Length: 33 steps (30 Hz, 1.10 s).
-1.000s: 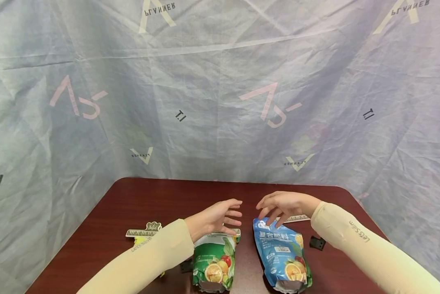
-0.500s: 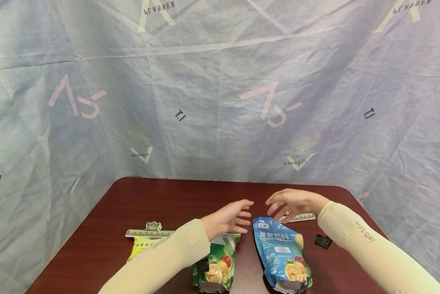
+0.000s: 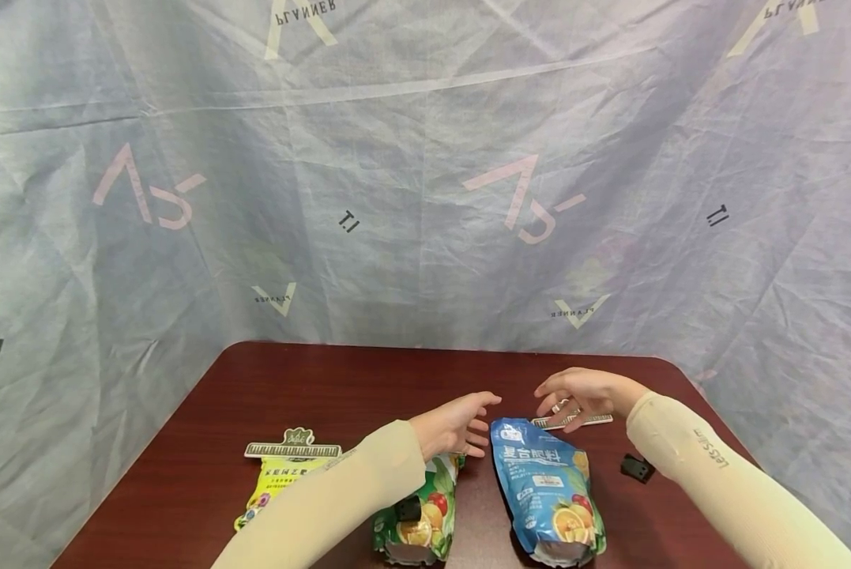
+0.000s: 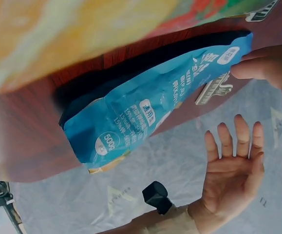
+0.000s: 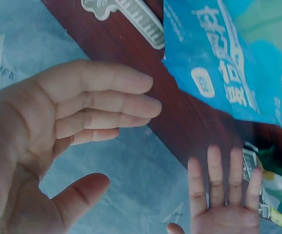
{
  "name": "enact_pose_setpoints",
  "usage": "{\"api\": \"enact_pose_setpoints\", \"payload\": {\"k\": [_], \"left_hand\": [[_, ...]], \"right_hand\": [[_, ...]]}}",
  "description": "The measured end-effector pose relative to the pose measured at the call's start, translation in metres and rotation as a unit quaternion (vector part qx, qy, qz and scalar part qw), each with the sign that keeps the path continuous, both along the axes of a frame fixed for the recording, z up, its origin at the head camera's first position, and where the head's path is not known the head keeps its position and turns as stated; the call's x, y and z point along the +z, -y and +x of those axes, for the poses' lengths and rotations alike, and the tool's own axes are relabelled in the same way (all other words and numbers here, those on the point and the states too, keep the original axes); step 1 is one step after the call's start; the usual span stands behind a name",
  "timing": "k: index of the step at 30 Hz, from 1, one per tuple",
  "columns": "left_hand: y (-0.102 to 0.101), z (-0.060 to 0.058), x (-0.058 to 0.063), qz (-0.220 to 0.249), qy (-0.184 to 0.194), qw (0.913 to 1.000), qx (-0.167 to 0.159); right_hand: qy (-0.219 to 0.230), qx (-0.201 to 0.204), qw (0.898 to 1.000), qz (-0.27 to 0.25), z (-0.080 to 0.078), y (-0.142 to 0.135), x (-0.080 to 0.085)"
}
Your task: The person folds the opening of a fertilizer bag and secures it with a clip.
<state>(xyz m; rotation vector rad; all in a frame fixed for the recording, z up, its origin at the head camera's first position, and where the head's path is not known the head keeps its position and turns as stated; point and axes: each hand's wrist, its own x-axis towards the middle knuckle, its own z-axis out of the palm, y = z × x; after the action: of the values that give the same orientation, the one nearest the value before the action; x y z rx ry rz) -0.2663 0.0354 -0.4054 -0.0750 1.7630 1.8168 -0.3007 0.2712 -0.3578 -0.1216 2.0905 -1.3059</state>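
A blue fertiliser-like pouch (image 3: 542,482) printed with fruit lies on the table, its top corner pointing away from me. My left hand (image 3: 457,424) hovers left of that corner, fingers spread and straight, holding nothing. Behind the corner, my right hand (image 3: 589,393) hangs above a white clip (image 3: 596,420) with a piano-key pattern, fingers gently bent and nothing between them. The right wrist view shows the clip (image 5: 138,19) beside the pouch's edge (image 5: 204,83). Both palms face each other. A green pouch (image 3: 439,518) with fruit lies partly hidden under my left forearm.
At left, a yellow packet (image 3: 276,478) has a similar piano-key clip (image 3: 293,450) across its top; my left sleeve covers part of it. A small black device (image 3: 637,468) sits at the right forearm. Grey printed cloth (image 3: 425,197) hangs behind the dark red table (image 3: 368,371).
Both hands have shifted to the right, uncovering more of the yellow packet and of the clip behind the blue pouch. The pouches have stayed in place.
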Motion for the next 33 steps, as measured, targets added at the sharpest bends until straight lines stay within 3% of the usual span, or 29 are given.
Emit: {"api": "enact_pose_setpoints", "payload": {"k": [11,21,33], "left_hand": [[-0.015,0.0,-0.001,-0.023,0.037,0.999,0.009],[-0.029,0.004,-0.002,-0.041,0.046,0.9977,0.027],[-0.036,-0.001,-0.011,-0.052,0.064,0.9965,0.014]], "right_hand": [[0.01,-0.03,0.999,0.044,0.002,-0.011,-0.018],[0.007,-0.047,0.997,0.067,0.006,-0.02,-0.033],[0.002,-0.065,0.99,0.123,0.008,-0.026,-0.051]]}}
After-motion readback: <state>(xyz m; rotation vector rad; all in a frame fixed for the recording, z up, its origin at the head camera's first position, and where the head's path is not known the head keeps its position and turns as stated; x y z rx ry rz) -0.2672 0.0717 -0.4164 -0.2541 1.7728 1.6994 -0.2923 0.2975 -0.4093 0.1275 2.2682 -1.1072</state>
